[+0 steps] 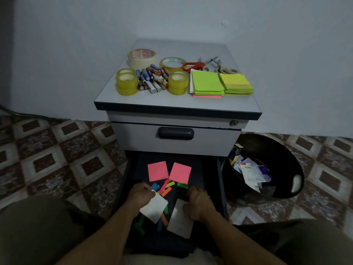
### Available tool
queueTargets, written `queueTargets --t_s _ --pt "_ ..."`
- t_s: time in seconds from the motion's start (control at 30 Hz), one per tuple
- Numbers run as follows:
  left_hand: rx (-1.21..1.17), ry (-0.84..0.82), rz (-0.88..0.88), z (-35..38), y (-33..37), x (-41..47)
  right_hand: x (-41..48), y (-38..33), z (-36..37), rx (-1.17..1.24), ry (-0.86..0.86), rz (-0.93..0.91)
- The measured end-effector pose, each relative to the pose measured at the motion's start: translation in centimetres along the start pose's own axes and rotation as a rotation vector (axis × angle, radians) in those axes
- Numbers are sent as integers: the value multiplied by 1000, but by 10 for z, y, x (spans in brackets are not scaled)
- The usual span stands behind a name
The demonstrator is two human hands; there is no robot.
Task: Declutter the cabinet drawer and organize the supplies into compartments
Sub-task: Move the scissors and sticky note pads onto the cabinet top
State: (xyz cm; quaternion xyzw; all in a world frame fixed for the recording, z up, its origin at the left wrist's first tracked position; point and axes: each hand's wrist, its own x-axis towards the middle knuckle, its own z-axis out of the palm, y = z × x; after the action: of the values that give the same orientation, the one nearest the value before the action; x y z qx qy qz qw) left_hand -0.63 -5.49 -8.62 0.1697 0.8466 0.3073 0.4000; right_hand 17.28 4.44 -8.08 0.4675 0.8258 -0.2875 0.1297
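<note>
The lower drawer (129,180) of the grey cabinet is pulled out toward me. Inside lie two pink sticky notes (158,171), several small coloured flag strips (166,189) and two white paper squares. My left hand (140,196) pinches the corner of one white square (155,209) and holds it tilted. My right hand (198,204) is curled, its fingers down on the drawer floor beside the other white sheet (179,220); what it grips is hidden.
On the cabinet top (172,104) sit tape rolls (127,82), a pile of batteries (152,78), scissors (196,65) and stacked green and yellow sticky notes (207,83). A black bin (282,150) with discarded packaging stands at the right. The upper drawer (175,133) is closed.
</note>
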Motion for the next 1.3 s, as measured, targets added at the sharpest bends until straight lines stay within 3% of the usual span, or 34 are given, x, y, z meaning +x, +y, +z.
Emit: queueTargets --t_s 0.17,0.27,0.37,0.53,0.73,0.87,1.07,1.3 --pt "-431 -136 -91 5 9 -10 2 -12 -3 376 8 25" --pt "-509 -193 -96 11 16 -13 0 -14 -3 664 -21 56" --pt "-518 -200 -98 18 23 -11 2 -8 -7 744 -34 125" --pt "-149 63 19 14 30 12 25 -4 -17 810 61 254" --pt "109 184 83 9 44 41 53 -7 -25 897 170 343" --pt "271 174 79 7 54 57 71 -14 -25 867 196 382" --pt "636 25 180 9 54 73 85 -21 -28 796 200 414" --pt "555 43 73 3 48 82 93 -28 -19 776 187 448"
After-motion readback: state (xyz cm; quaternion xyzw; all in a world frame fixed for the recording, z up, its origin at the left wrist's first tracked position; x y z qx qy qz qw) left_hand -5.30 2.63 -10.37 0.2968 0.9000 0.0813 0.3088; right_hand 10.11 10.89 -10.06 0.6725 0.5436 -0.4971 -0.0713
